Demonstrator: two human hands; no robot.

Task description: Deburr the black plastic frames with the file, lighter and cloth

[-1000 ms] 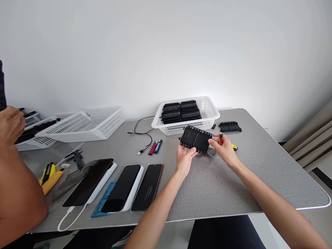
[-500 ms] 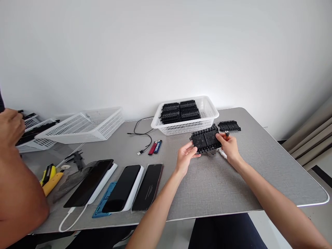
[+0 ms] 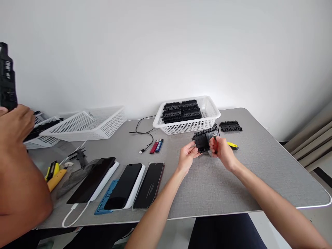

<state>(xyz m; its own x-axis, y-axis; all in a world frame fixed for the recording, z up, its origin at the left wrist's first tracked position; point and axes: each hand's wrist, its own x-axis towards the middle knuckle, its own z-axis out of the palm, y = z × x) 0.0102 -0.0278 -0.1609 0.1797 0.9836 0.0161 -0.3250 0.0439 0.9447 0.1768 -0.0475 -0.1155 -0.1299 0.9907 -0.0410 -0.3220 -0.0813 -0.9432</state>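
My left hand [image 3: 188,157] grips the near left edge of a black plastic part [image 3: 201,141], a flat plate with toothed edges, raised slightly above the table. In front of the plate's right side, my right hand [image 3: 223,152] is closed around a small orange-red object [image 3: 215,144]; most of it is hidden by the fingers, so its kind is unclear. A yellow-and-black handle [image 3: 232,146] shows just beyond my right hand. Another black toothed plate [image 3: 230,126] lies flat at the back right of the table.
A white basket [image 3: 185,128] holds stacked black plates. Two lighter-sized sticks, red [image 3: 154,147] and blue [image 3: 159,146], lie near a black cable [image 3: 149,133]. Several phones [image 3: 124,186] line the front left. A co-worker's hand [image 3: 19,122] holds a black part [image 3: 7,79] beside more baskets [image 3: 103,129].
My right hand has let go of the plate's right edge and come in front of it, holding the orange-red object. The yellow-and-black handle is now visible. The co-worker's black part has come into view.
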